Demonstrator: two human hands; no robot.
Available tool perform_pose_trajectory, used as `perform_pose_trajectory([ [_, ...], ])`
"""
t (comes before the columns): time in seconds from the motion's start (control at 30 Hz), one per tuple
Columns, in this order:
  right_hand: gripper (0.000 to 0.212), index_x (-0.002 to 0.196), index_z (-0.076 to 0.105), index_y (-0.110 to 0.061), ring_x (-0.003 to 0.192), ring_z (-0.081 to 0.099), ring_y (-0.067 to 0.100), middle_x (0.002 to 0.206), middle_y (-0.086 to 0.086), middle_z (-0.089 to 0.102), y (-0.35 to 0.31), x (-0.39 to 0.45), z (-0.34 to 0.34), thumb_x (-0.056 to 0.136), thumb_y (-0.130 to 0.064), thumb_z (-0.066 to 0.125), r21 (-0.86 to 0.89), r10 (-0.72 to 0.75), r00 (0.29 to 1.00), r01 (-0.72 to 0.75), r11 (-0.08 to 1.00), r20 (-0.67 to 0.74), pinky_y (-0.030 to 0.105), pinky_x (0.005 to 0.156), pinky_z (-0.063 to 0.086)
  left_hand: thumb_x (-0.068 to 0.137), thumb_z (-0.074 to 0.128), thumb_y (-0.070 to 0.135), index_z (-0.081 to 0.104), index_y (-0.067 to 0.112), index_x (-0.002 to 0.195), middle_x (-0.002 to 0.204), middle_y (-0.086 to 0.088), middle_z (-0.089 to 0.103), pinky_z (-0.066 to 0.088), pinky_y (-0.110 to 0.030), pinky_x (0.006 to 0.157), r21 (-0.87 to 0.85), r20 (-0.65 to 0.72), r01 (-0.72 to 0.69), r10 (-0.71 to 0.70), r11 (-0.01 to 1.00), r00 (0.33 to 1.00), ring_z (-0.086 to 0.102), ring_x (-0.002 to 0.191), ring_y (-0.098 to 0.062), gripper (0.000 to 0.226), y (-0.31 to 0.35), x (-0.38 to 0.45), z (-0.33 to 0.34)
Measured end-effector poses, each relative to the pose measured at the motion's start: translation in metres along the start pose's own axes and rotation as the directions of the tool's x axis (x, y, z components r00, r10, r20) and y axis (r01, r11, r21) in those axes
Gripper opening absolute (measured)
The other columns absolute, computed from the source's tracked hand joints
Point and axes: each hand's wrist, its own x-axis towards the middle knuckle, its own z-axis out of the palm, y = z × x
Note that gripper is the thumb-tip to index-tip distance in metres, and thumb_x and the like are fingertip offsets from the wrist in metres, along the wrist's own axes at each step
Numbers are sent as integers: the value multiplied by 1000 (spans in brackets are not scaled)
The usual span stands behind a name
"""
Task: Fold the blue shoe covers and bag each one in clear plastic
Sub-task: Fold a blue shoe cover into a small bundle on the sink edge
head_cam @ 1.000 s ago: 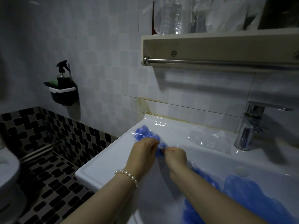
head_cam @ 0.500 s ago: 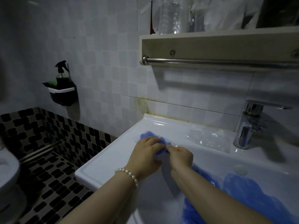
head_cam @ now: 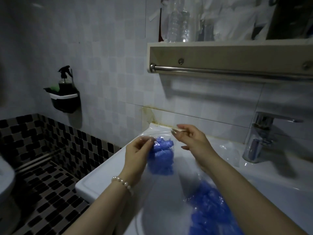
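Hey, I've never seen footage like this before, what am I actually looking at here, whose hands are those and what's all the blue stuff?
There is no machine here. A camera worn on a person's head looks down at their own two hands over a white bathroom sink. The left hand and right hand each pinch an edge of a clear plastic bag that has a folded blue shoe cover inside. More blue shoe covers lie heaped in the basin, and spare clear bags sit by the tap.

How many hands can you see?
2. The left hand pinches the clear bag's left corner above the sink; the right hand pinches its top right edge.
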Motion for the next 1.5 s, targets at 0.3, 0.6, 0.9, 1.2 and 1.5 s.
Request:
perform_pose_trajectory([
  [0.3,17,94,67,2,76,65,23,82,11,67,25,4,12,84,-11,66,145,257,966,-257,956,17,34,70,57,90,62,32,63,2,97,88,-17,67,55,-36,69,-112,188,429,-405,896,895,67,79,-30,30,-3,-4,5],
  [0.6,7,88,70,-4,82,64,26,87,12,69,40,5,5,85,-8,65,169,226,974,-221,961,-11,38,80,56,59,86,2,53,17,110,101,-12,68,58,-42,80,144,214,376,-400,915,891,70,88,-25,62,-6,-7,6],
  [0.9,11,81,70,-6,74,63,17,78,5,67,40,4,-4,87,-3,60,103,176,978,-188,977,116,26,63,55,83,68,15,65,-6,91,69,-19,60,51,-33,65,-123,200,430,-402,894,894,60,61,-22,23,-5,-5,5],
  [1.2,11,76,71,-8,64,64,15,66,3,68,43,4,-5,82,-2,66,67,91,992,-97,993,84,27,68,53,85,65,10,67,-2,84,58,-3,64,51,-23,56,-41,149,397,-387,917,910,60,52,-10,12,-7,-3,4],
  [1.5,12,72,71,-7,63,64,15,64,4,68,45,5,-10,81,1,66,114,107,994,-109,987,28,22,63,55,88,58,3,66,-6,83,76,-15,72,59,-28,65,-122,158,412,-392,903,906,71,68,-21,13,-1,-5,6],
])
